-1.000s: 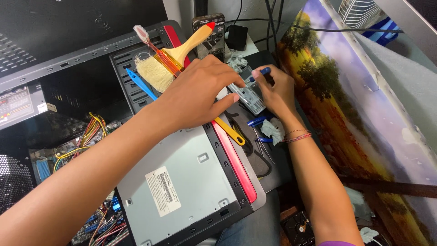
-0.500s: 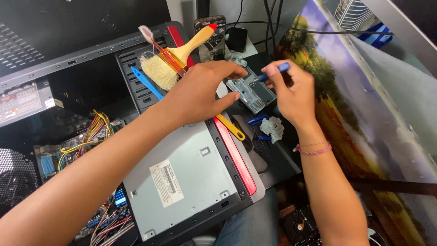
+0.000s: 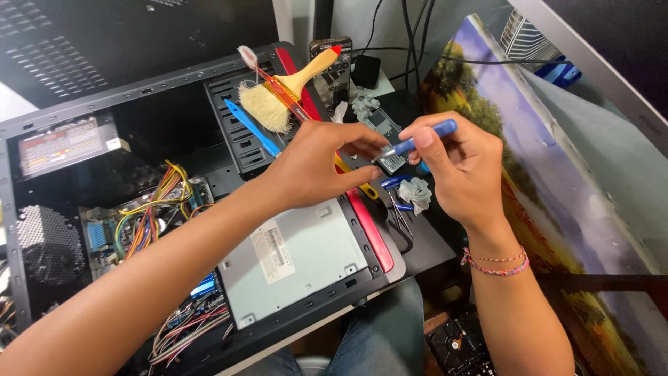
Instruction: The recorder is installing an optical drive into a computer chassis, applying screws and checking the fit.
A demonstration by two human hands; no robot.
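Here both hands grip: left hand [image 3: 316, 163] the small grey part [image 3: 387, 136], right hand [image 3: 459, 167] the blue-handled screwdriver [image 3: 416, 143], near the drive's white label [image 3: 272, 245].

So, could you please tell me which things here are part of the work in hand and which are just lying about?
In use:
- left hand steadying the small grey metal part
- right hand holding the blue-handled tool to that part

Lying about:
- paintbrush
- blue plastic stick
- silver drive in the open computer case
- crumpled tissue
- landscape painting
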